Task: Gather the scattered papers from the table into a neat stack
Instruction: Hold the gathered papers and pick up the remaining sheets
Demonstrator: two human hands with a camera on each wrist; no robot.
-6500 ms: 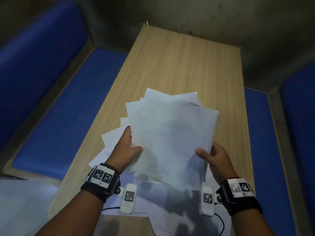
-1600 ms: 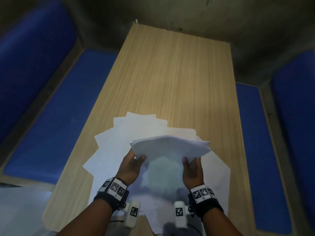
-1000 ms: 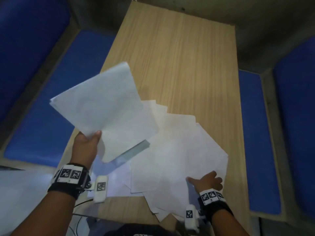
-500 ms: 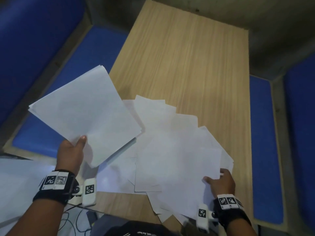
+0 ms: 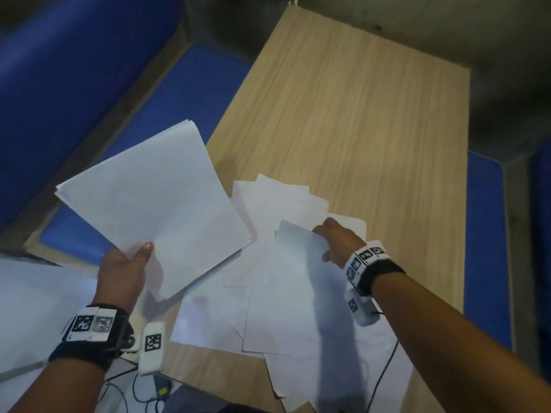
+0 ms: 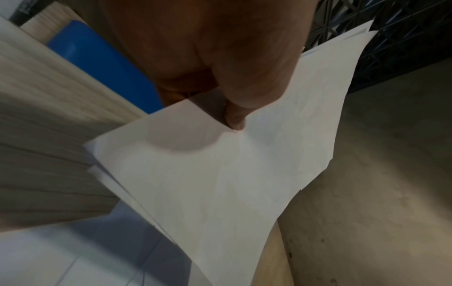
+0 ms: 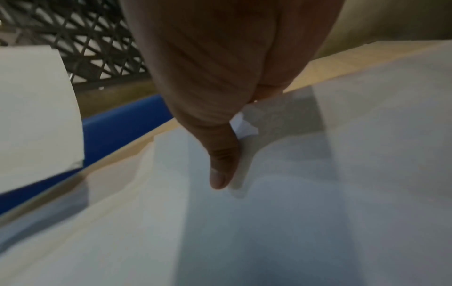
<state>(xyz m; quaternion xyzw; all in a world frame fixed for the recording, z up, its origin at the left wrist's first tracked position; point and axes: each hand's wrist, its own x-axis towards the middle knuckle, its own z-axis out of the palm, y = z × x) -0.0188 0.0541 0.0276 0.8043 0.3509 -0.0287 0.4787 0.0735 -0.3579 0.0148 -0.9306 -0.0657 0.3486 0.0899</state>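
Observation:
My left hand [image 5: 131, 260] grips a gathered stack of white papers [image 5: 155, 204] by its near corner and holds it in the air over the table's left edge. The thumb [image 6: 234, 120] presses on top of that stack [image 6: 220, 174]. Several loose sheets [image 5: 277, 201] lie fanned and overlapping on the near half of the wooden table [image 5: 372, 114]. My right hand [image 5: 331, 242] pinches the far right corner of the top sheet [image 5: 292, 287], thumb [image 7: 220, 172] lying on the paper [image 7: 281, 222], and that corner is slightly raised. The fingers under it are hidden.
Blue cushioned benches [image 5: 185, 93] run along both long sides of the table, the right one [image 5: 483, 234] close to the table edge. A dark wall stands behind the far end. Cables [image 5: 384, 380] hang at the near edge. The far half of the table holds nothing.
My right hand has moved from the near right edge of the pile forward to the top sheet's far corner and taken hold of it. The left hand keeps holding its stack at the left.

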